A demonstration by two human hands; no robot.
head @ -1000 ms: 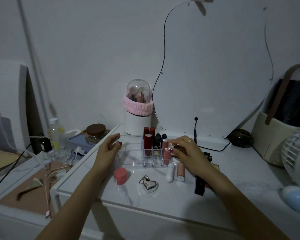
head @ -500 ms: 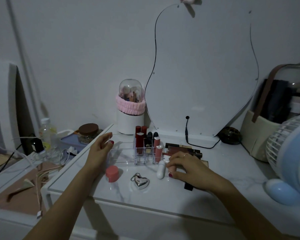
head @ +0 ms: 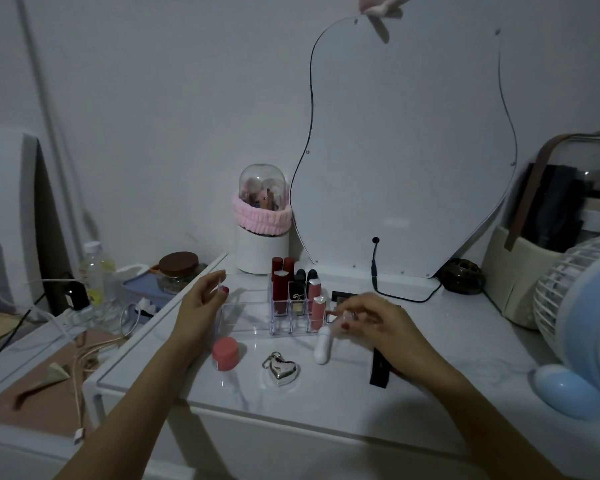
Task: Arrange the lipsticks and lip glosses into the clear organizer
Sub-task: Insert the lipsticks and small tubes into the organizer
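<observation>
While our left hand [head: 201, 303] pinches the left wall of the clear acrylic compartment organizer [head: 246, 318], likely to stop it sliding, we curl our right hand [head: 381, 318] round a small pink lip gloss tube [head: 338, 311] just beside its filled right side, apparently ready to slot it in.

No legible text anywhere

Dim room; grey wall [head: 153, 98]; white marble-top dresser [head: 326, 403]; curvy mirror [head: 406, 150].
</observation>
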